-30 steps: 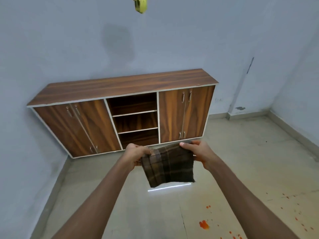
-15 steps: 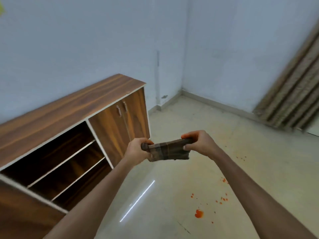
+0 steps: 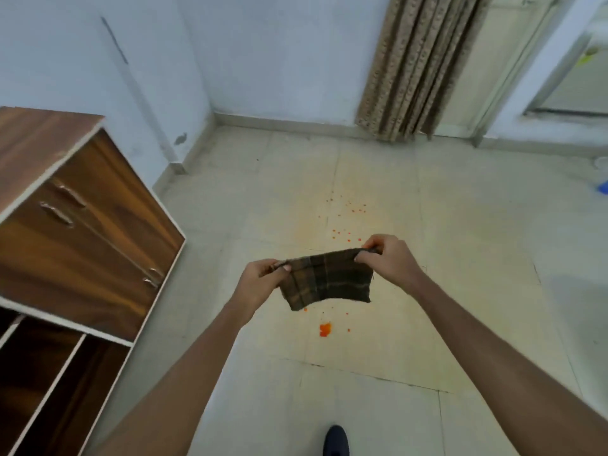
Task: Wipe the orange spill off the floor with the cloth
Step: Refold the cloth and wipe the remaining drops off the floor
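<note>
A dark brown checked cloth [image 3: 327, 278] hangs in the air between both hands, well above the floor. My left hand [image 3: 261, 279] pinches its upper left corner and my right hand [image 3: 386, 258] pinches its upper right corner. On the pale tiled floor below lies the orange spill: one larger blob [image 3: 325, 329] just under the cloth, small drops [image 3: 345, 232] scattered farther away beyond the cloth. Part of the spill is hidden behind the cloth.
A wooden cabinet [image 3: 82, 232] with doors and open shelves stands along the left wall. A patterned curtain [image 3: 418, 67] hangs at the far wall. A dark shoe tip [image 3: 335, 439] shows at the bottom edge. A blue object [image 3: 603, 186] lies at the far right.
The view has swung right from the cabinet toward the spill, which now lies straight ahead. The cloth, bunched half a second ago, hangs spread between both hands again.
</note>
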